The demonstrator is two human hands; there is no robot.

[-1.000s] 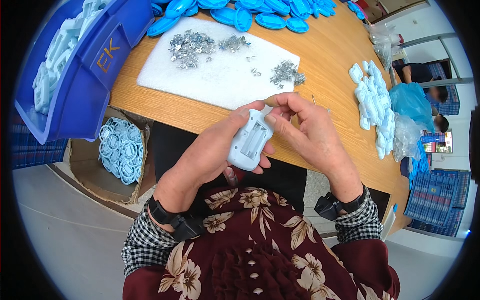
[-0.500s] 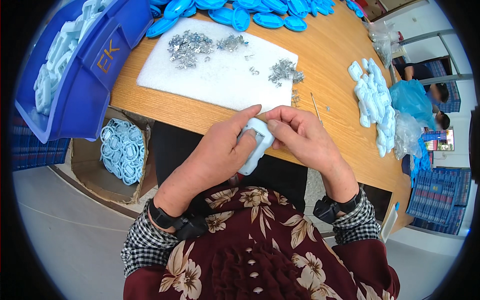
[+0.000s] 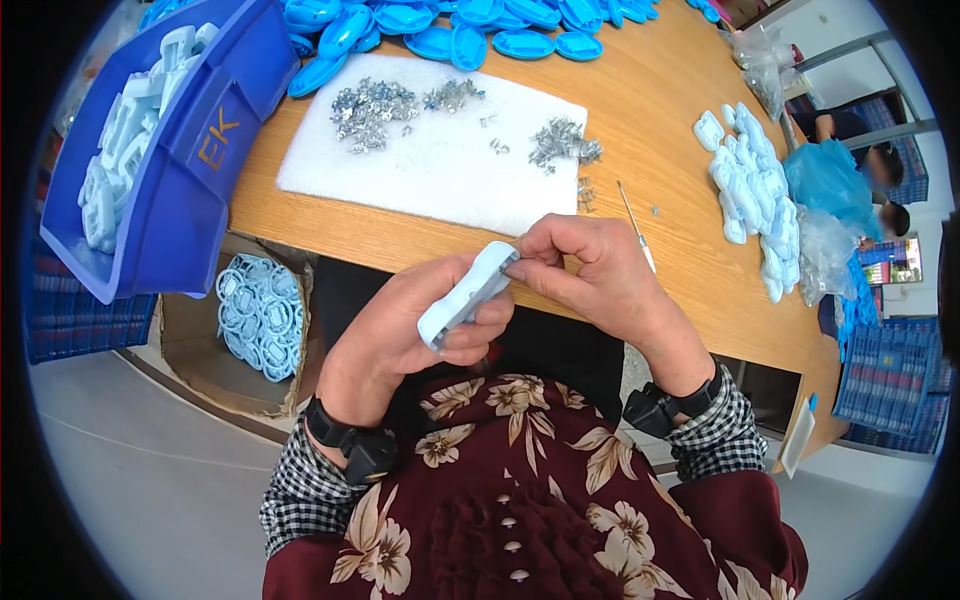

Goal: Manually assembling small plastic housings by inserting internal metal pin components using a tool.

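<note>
A pale blue plastic housing (image 3: 468, 294) is held on its edge over the table's front edge by my left hand (image 3: 395, 310), whose fingers curl under it. At the housing's upper end, my right hand (image 3: 605, 268) pinches its thumb and index finger together against the open side. Whatever lies between those fingertips is too small to make out. Beyond my hands lies a white foam sheet (image 3: 430, 165), with a large heap of small metal clips (image 3: 370, 112), a smaller heap and a third at its right edge. A thin screwdriver (image 3: 637, 228) rests just right of my right hand.
A blue bin (image 3: 185, 190) of pale blue housings stands at left, above a cardboard box (image 3: 190, 345) of light blue ring-shaped parts (image 3: 260, 315). Bright blue oval shells (image 3: 430, 42) lie at the back. More pale housings (image 3: 745, 185) and plastic bags (image 3: 825, 190) sit at right.
My left hand has tilted the housing from face-up onto its edge, its lower end swinging left. My right fingertips have stayed by its upper end. The whole view has shifted slightly.
</note>
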